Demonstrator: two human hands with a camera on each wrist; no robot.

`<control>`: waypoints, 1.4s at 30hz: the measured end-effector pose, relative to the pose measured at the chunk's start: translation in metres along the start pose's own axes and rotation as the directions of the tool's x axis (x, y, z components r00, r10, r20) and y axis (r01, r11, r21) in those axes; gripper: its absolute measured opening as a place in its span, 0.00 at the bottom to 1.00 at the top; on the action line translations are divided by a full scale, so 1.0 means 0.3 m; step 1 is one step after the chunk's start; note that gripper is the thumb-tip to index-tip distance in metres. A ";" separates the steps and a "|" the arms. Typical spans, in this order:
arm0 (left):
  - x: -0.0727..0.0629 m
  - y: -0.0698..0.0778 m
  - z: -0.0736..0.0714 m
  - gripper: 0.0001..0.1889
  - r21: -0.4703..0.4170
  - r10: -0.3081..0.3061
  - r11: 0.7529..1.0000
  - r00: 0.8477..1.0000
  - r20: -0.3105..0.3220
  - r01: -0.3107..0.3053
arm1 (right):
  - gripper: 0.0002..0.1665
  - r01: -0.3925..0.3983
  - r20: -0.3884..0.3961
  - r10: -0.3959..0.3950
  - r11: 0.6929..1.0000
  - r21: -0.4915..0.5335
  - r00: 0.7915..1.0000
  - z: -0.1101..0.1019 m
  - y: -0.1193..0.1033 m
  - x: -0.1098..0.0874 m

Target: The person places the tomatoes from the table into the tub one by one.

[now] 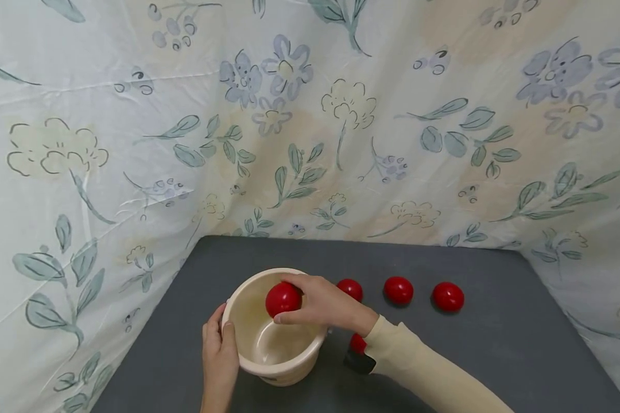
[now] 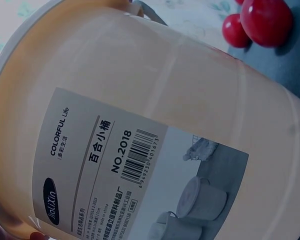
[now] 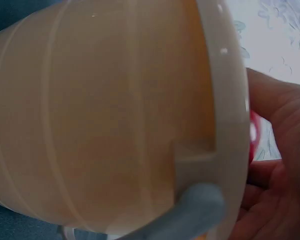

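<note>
A cream plastic bucket point(image 1: 284, 376) stands on the dark table, its mouth tilted towards the head view. My left hand point(image 1: 220, 350) grips its left side, thumb at the rim and fingers along the outer wall. My right hand point(image 1: 317, 301) holds a glossy red tomato point(image 1: 283, 299) over the bucket's mouth, between thumb and fingers. In the right wrist view, a sliver of that tomato point(image 3: 254, 135) shows past the rim, beside the right hand point(image 3: 277, 200). The printed label point(image 2: 135, 165) on the bucket wall fills much of the left wrist view.
Right of the bucket lie three more tomatoes, one point(image 1: 349, 288) partly behind my right hand, another point(image 1: 398, 291) in the middle, the last point(image 1: 448, 297) farther right. A dark object point(image 1: 359, 361) with red beside it shows under my right wrist. Floral cloth point(image 1: 289, 172) surrounds the table point(image 1: 496, 355).
</note>
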State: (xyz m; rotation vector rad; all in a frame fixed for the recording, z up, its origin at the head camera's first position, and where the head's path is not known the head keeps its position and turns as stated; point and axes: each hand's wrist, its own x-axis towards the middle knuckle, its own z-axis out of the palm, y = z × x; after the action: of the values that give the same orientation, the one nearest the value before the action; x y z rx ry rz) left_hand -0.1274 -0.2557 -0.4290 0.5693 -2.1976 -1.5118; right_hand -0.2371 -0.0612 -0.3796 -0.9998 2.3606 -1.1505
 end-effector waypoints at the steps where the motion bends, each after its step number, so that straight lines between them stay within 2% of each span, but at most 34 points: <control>1: -0.002 -0.001 0.000 0.24 0.000 -0.003 1.000 1.000 0.005 0.003 | 0.44 0.009 0.000 -0.009 0.999 -0.034 1.000 0.006 0.001 0.000; 6: -0.011 -0.005 0.000 0.25 0.005 -0.017 1.000 1.000 0.020 0.017 | 0.40 0.054 0.014 -0.052 0.970 -0.237 0.999 0.028 0.006 -0.003; 9: -0.015 -0.010 -0.001 0.25 0.008 -0.019 1.000 1.000 0.021 0.019 | 0.39 0.073 0.028 -0.067 0.928 -0.365 0.997 0.038 0.003 -0.012; 13: -0.021 -0.015 -0.002 0.24 0.006 0.000 1.000 1.000 0.001 0.000 | 0.34 0.080 0.052 -0.062 0.857 -0.509 0.997 0.049 -0.005 -0.018; 16: -0.020 -0.014 -0.002 0.24 0.010 0.012 1.000 1.000 -0.012 -0.012 | 0.30 0.080 0.074 -0.045 0.813 -0.577 0.996 0.051 -0.012 -0.013; 18: -0.018 -0.013 -0.001 0.24 0.019 0.012 1.000 1.000 -0.013 -0.011 | 0.31 0.079 0.089 -0.032 0.804 -0.590 0.996 0.050 -0.012 -0.011; 19: -0.018 -0.013 -0.001 0.24 0.021 0.011 1.000 1.000 -0.012 -0.011 | 0.32 0.077 0.090 -0.031 0.814 -0.576 0.995 0.048 -0.011 -0.011; 21: -0.015 -0.013 -0.001 0.24 0.025 0.009 1.000 1.000 -0.007 -0.009 | 0.34 0.068 0.079 -0.033 0.873 -0.484 0.996 0.040 -0.005 -0.010; 24: -0.013 -0.011 -0.002 0.24 0.020 0.006 1.000 1.000 -0.002 -0.006 | 0.34 0.037 0.035 -0.031 0.978 -0.205 0.999 0.020 0.009 -0.011; 25: -0.012 -0.009 -0.003 0.24 0.015 0.007 1.000 1.000 -0.003 -0.007 | 0.32 0.029 0.017 -0.027 0.995 -0.092 0.999 0.012 0.015 -0.011; 26: -0.012 -0.008 -0.003 0.24 0.011 0.006 1.000 1.000 -0.003 -0.006 | 0.31 0.017 0.000 -0.017 1.000 0.013 1.000 0.003 0.020 -0.012; 28: -0.012 -0.004 -0.003 0.24 0.004 0.006 1.000 1.000 -0.004 -0.006 | 0.28 -0.002 -0.026 0.007 0.985 0.173 1.000 -0.012 0.030 -0.013; 30: -0.012 -0.004 -0.003 0.24 0.004 0.005 1.000 1.000 -0.002 -0.005 | 0.27 -0.012 -0.033 0.022 0.962 0.272 0.999 -0.024 0.038 -0.012; 34: -0.014 -0.004 0.000 0.24 0.002 0.001 1.000 1.000 0.006 -0.001 | 0.36 -0.020 -0.021 0.030 0.923 0.384 0.999 -0.042 0.049 -0.008; 38: -0.013 -0.001 0.001 0.24 -0.013 0.000 1.000 1.000 0.001 0.000 | 0.41 -0.018 -0.006 0.023 0.878 0.479 1.000 -0.081 0.050 -0.031; 42: -0.015 -0.001 0.000 0.24 -0.045 0.006 0.999 1.000 -0.001 -0.006 | 0.42 -0.016 -0.037 0.040 0.868 0.496 0.999 -0.153 0.054 -0.096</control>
State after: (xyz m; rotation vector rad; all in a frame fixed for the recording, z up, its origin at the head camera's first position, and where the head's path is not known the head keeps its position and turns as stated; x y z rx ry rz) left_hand -0.1237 -0.2531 -0.4298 0.5486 -2.1571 -1.5541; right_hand -0.2498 -0.0083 -0.3641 -0.7552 1.9360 -1.6683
